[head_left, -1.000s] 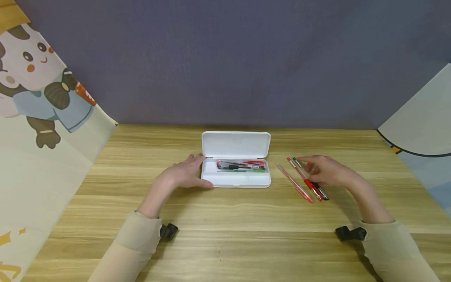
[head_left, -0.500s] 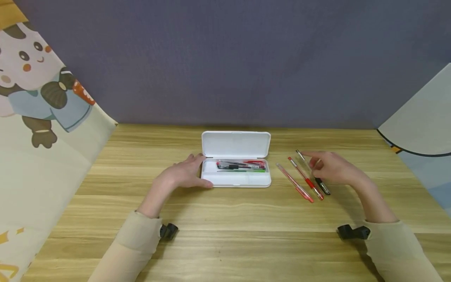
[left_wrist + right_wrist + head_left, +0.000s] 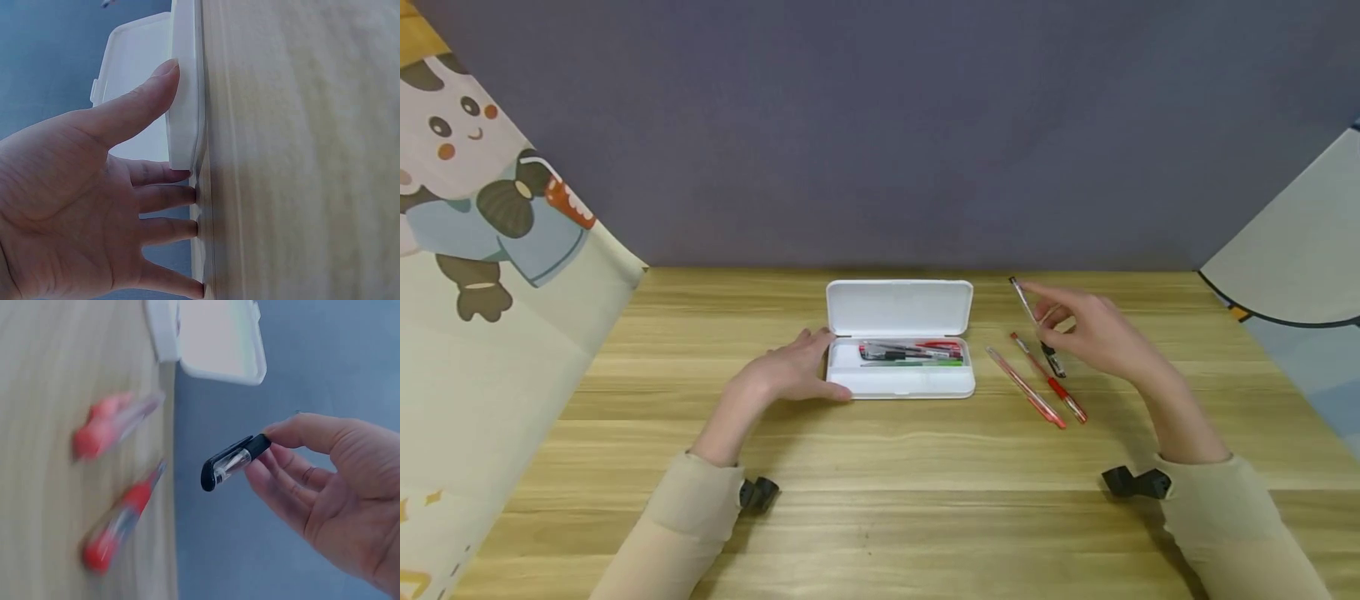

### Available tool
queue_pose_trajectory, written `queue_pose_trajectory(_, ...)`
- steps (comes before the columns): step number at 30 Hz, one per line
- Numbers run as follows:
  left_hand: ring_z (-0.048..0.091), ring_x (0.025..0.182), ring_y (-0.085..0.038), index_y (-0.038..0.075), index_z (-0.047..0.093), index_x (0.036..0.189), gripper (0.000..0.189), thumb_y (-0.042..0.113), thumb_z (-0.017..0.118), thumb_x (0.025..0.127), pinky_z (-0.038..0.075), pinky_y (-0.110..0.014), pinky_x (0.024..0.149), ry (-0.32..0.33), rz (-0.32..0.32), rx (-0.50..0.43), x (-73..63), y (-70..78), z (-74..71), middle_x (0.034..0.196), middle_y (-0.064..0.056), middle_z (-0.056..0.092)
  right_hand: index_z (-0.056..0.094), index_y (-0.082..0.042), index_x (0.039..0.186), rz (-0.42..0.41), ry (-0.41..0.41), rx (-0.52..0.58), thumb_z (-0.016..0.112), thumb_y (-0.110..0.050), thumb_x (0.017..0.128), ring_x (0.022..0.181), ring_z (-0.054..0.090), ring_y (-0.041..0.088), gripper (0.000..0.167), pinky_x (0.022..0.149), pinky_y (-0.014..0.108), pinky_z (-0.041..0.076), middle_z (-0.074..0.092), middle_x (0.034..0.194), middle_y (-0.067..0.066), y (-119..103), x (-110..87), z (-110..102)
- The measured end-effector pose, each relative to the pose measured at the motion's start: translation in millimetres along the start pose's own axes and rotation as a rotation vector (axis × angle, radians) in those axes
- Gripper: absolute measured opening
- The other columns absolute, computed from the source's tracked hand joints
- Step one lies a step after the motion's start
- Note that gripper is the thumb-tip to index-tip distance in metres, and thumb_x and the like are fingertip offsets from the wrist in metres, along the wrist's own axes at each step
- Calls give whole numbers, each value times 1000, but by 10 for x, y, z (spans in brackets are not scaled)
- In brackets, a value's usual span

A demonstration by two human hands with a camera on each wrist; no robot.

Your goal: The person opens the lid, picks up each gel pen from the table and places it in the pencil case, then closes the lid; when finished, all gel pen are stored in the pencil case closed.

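Note:
My right hand (image 3: 1093, 333) pinches a black gel pen (image 3: 1054, 363) between thumb and fingers, with the index finger stretched along it. In the right wrist view, the pen's clear cap and black clip (image 3: 224, 456) point away from the hand. My left hand (image 3: 793, 371) is at the left end of a white pencil case (image 3: 887, 384) whose lid stands raised. Its thumb (image 3: 140, 106) rests on the case's front edge, and the other fingers are spread with their tips at the tabletop. Several pens (image 3: 910, 353) lie in the case's rear compartment.
Right of the case, a light red pen (image 3: 1026, 389) and a clear pen with a red grip (image 3: 1058, 389) lie slanted on the wooden table (image 3: 880, 500). A dark grey panel (image 3: 880, 133) rises behind the table's far edge.
The right hand has lifted the black pen from beside the red ones and carried it up and slightly left. The left hand has stayed at the case.

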State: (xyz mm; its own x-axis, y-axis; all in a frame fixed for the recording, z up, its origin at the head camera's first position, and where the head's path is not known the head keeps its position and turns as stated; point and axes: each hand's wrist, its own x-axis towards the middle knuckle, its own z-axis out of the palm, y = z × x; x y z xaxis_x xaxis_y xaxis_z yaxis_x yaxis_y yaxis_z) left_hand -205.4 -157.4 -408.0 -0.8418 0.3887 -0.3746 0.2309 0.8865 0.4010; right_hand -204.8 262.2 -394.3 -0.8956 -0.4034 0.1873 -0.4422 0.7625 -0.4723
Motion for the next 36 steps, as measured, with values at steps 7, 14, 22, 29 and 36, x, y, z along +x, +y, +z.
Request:
queue_pose_trajectory(7,13,160,-44,6,23,163,102,51,76,89,18,-77,121,3,0,-9,2,-7,15,172,-21,16,50,-18,153,-154,55,87,72,2,92,94,69,19,68,75,23,60,74,107,8,-302,229,101)
queue_pose_trajectory(14,14,160,-45,5,24,162,101,50,77,89,19,-77,121,5,7,-12,8,-1,10,172,-23,17,50,-19,154,-240,-10,168,69,4,93,98,65,16,68,81,33,63,70,107,11,-665,512,274)
queue_pose_trajectory(22,13,160,-45,6,24,162,101,51,77,89,19,-76,121,-2,-1,-16,24,-4,7,172,-22,16,54,-20,151,-284,-66,188,69,3,93,94,66,17,64,78,36,61,69,105,9,-915,747,493)
queue_pose_trajectory(29,15,159,-45,6,24,162,101,52,76,88,20,-76,121,7,-11,-9,51,-3,0,171,-23,19,56,-20,149,-354,-124,130,73,3,91,95,67,16,64,71,30,58,72,107,7,-961,856,689)
queue_pose_trajectory(36,15,159,-45,6,23,162,102,53,76,89,22,-77,120,6,-18,-2,70,8,-5,171,-23,18,63,-19,143,-355,-220,48,72,2,92,94,69,15,55,77,33,59,72,103,4,-943,864,768)
